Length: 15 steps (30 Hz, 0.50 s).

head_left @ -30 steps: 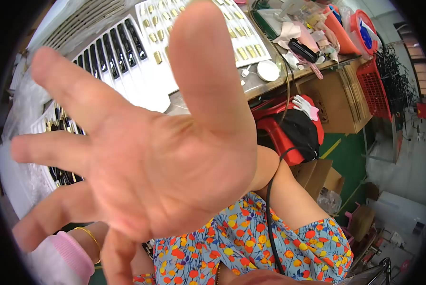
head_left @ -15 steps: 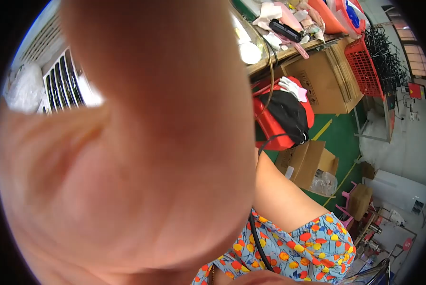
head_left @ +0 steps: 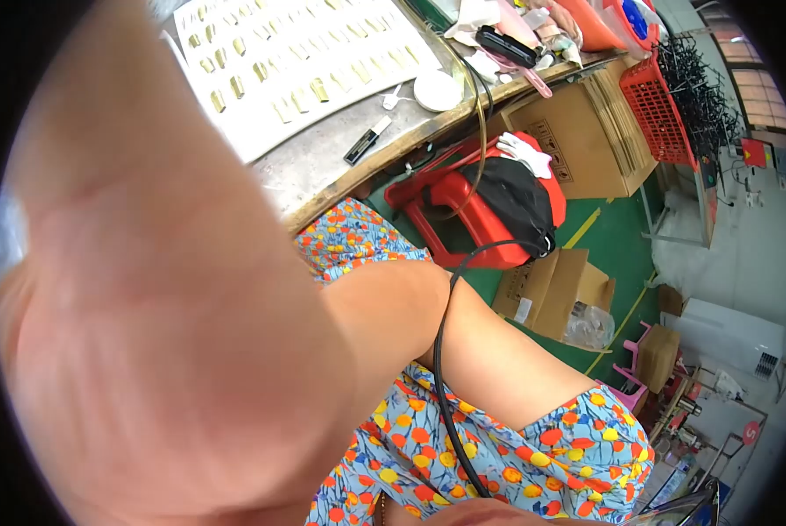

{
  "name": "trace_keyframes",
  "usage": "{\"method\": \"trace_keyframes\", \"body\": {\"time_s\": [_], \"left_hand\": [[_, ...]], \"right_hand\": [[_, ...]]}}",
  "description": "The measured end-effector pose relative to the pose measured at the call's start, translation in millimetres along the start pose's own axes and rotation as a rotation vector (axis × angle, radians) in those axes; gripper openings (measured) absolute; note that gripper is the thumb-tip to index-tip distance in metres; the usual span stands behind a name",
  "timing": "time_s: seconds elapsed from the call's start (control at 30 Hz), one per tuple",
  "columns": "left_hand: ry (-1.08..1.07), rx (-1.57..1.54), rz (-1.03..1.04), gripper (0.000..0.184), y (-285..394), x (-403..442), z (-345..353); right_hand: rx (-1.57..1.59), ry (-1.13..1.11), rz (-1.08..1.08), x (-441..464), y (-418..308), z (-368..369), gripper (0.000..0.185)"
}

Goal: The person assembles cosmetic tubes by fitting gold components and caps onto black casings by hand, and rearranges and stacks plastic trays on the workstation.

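Note:
A large blurred hand fills the left of the head view, very close to the camera. By the bent arm (head_left: 498,351) beside it, I take it as my right hand (head_left: 191,342). A thick finger or thumb stretches up from it; the other fingers lie out of frame, and nothing held can be made out. My left hand does not show. Behind the hand, a white sheet (head_left: 275,127) with rows of small gold-coloured pieces (head_left: 318,88) lies on the worktable (head_left: 314,180). Near its edge are a small black-and-white object (head_left: 367,140) and a round white lid-like object (head_left: 439,91).
A black cable (head_left: 441,377) hangs across the arm and patterned clothing (head_left: 516,465). Beside the table stands a red stool (head_left: 419,206) with a black bag (head_left: 511,202) and white glove (head_left: 524,156). Cartons (head_left: 577,145) and a red basket (head_left: 656,110) are farther right.
The hand has shifted left across the view, uncovering the sheet of gold pieces, the table edge and the bent elbow. The background has moved slightly left.

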State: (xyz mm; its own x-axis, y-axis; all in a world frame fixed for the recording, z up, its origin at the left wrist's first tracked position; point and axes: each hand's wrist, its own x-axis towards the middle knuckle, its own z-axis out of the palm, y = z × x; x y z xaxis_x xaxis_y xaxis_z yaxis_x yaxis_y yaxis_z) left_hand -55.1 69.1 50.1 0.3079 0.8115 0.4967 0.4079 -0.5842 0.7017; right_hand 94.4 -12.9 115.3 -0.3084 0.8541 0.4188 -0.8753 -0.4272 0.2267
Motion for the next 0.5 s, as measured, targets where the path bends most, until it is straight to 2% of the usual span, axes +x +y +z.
{"method": "trace_keyframes", "body": {"time_s": [0.5], "left_hand": [[-0.240,0.084,0.023,0.034,-2,15,23]], "right_hand": [[-0.008,-0.035,-0.014,1,-1,1,0.087]]}}
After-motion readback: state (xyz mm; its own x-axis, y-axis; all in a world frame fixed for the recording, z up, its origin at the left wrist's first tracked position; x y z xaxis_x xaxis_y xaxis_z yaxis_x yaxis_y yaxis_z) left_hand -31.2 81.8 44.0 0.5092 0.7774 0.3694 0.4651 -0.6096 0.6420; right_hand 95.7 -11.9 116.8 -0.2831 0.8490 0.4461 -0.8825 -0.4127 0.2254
